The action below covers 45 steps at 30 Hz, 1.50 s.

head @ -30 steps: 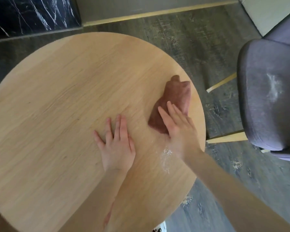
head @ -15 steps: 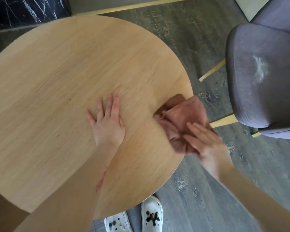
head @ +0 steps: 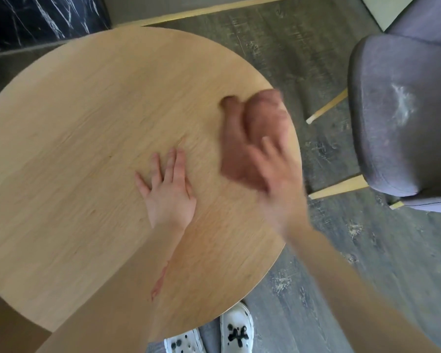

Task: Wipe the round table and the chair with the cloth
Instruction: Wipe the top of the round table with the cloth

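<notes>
Dark plank floor surrounds the round table [head: 82, 138], where your right hand [head: 273, 179], fingers seemingly flat though blurred, presses the cloth [head: 250, 138] stretching ahead of them; left hand [head: 169, 192] lies spread alongside.

Grey wood-grain floor [head: 303, 59] fills the ground, scuffed with pale marks. Two white shoes [head: 236, 329] with black blotches stand on it at the bottom edge, side by side, toes pointing down the frame. A black marble panel [head: 41, 19] with white veins rises at the floor's far left corner. A brass strip [head: 201, 12] runs along the floor's far edge beside that panel.
</notes>
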Each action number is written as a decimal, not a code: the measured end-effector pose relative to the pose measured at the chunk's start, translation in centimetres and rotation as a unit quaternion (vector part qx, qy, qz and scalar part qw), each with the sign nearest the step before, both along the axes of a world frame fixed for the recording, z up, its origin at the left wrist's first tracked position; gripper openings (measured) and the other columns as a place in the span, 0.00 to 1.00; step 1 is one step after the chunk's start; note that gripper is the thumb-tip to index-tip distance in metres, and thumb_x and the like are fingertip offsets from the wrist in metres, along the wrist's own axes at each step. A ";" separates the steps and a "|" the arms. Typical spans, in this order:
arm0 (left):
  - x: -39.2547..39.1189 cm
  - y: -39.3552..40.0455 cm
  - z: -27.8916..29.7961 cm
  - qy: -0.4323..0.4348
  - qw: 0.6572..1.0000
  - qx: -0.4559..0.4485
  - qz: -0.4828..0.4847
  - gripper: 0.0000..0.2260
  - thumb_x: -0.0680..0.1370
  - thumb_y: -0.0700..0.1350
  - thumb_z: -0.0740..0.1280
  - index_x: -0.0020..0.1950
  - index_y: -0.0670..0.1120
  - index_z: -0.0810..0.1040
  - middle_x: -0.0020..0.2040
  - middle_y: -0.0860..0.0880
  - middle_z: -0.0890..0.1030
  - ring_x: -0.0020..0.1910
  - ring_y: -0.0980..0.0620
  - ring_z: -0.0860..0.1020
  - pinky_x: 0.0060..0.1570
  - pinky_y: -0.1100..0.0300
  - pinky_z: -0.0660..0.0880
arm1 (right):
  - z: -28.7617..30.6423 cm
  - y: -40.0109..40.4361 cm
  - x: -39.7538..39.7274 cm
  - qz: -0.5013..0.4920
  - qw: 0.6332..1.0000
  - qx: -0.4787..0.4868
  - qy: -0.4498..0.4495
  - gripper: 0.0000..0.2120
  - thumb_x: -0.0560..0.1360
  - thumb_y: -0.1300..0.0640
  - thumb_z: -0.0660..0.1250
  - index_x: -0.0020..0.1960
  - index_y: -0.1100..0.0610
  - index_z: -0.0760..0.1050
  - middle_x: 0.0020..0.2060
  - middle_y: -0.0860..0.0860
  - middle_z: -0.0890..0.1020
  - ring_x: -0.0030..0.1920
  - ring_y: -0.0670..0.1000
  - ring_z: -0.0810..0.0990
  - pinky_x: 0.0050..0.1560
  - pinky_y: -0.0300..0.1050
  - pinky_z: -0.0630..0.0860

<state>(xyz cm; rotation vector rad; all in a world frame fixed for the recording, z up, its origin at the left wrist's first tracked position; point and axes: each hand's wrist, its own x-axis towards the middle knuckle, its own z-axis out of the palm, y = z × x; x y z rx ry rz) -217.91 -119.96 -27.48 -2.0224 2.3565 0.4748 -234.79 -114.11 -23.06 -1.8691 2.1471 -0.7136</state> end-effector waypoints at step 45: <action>0.0 0.0 0.5 -0.017 1.000 0.020 -0.014 0.28 0.80 0.47 0.49 0.77 0.49 0.39 0.79 0.53 0.46 0.78 0.46 0.41 0.71 0.36 0.38 | 0.4 -1.2 -9.2 -0.223 0.933 0.270 0.079 0.24 0.76 0.65 0.59 0.68 0.47 0.70 0.73 0.53 0.66 0.73 0.60 0.60 0.66 0.59 0.67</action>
